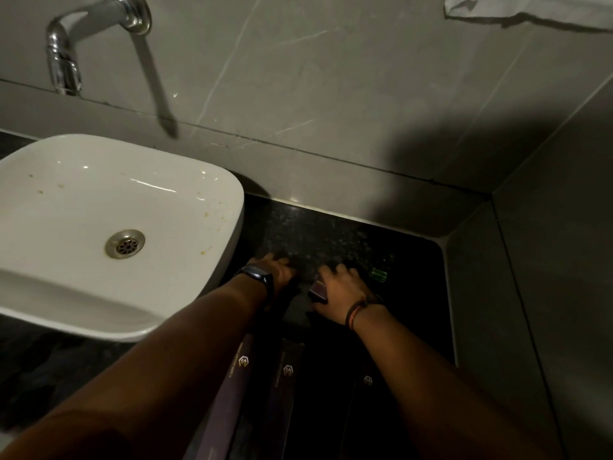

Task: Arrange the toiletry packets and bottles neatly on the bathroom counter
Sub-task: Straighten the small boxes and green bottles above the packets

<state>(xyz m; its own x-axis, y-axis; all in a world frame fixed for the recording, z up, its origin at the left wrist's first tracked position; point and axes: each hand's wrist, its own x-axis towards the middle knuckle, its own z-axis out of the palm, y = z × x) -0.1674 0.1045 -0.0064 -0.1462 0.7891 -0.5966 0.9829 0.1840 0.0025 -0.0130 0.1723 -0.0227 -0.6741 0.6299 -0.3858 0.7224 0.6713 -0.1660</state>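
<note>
On the dark speckled counter to the right of the basin, my left hand rests with fingers curled down on a dark item I cannot make out. My right hand presses down on a small purple box that shows at its left edge. A small bottle with a green label lies just right of my right hand. Nearer to me, three long dark purple packets with a hexagon logo lie side by side, partly hidden by my forearms.
A white square basin fills the left, with a chrome wall tap above it. Grey tiled walls close the counter at the back and right. A white towel hangs at the top right.
</note>
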